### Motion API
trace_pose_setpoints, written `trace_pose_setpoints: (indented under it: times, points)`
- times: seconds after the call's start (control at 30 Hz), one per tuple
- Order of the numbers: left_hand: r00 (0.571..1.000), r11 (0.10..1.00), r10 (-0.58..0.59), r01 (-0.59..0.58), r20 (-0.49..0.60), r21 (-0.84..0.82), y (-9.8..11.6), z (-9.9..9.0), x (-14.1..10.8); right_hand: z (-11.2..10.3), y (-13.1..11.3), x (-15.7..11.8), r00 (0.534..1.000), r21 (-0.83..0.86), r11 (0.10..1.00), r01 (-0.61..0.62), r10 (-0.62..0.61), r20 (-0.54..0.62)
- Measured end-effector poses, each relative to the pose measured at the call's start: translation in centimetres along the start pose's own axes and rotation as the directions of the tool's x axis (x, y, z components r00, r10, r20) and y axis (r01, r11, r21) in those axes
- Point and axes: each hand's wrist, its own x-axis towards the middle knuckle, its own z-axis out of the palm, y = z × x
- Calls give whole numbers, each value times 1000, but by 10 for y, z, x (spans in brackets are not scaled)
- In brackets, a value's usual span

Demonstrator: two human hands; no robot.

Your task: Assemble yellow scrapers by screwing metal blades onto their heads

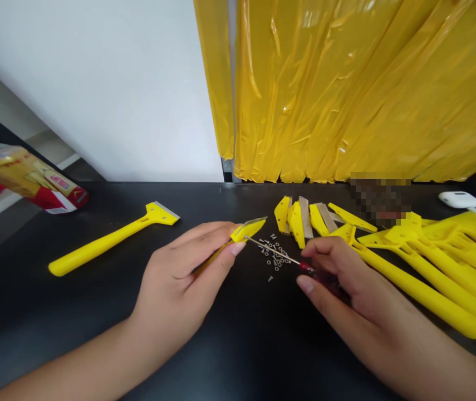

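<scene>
Head view: black tabletop (pixel 54 317), smooth with a faint sheen, fills the lower half. Behind it, a white panel (pixel 116 89) stands toward the left; wrinkled yellow plastic sheeting (pixel 346 94) hangs beside it to the right. At far left, a bottle (pixel 33 172) with a red and gold label. On the surface, left side: a second scraper (pixel 108 242), flat, blade end toward the back. Right side: several yellow handles (pixel 421 292), overlapping. Near the middle: loose screws and nuts (pixel 276 269), with yellow head plates (pixel 297 225) and blades just behind them.

Grip, left hand (pixel 187 273): thumb and fingers together, pinching the held scraper (pixel 248 229) just below its head; scraper raised over the tabletop, left of the screws, blade edge uppermost. Grip, right hand (pixel 358 289): thumb and fingers curled about the dark red handle of a screwdriver (pixel 306 267), part of that grip hidden. Shaft slants up leftward; tip meets the scraper head. Whether it seats in a screw, I cannot tell.
</scene>
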Motion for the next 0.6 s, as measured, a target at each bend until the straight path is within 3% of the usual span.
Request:
trace_pose_setpoints:
  times: [0.07,0.2,0.37,0.6]
  points:
    - [999,999,38,-37,-22,40,-4,1,0,8,2,2,982,229,957,-176,153,111]
    - [995,990,95,-92,-25,104,-9,1,0,18,1,7,921,494,781,-383,278,274]
    - [992,981,124,-118,-32,156,-12,1,0,20,-1,9,904,671,606,-427,270,330]
    - [993,980,122,-119,-7,160,-12,2,0,23,1,6,892,685,572,-451,287,348]
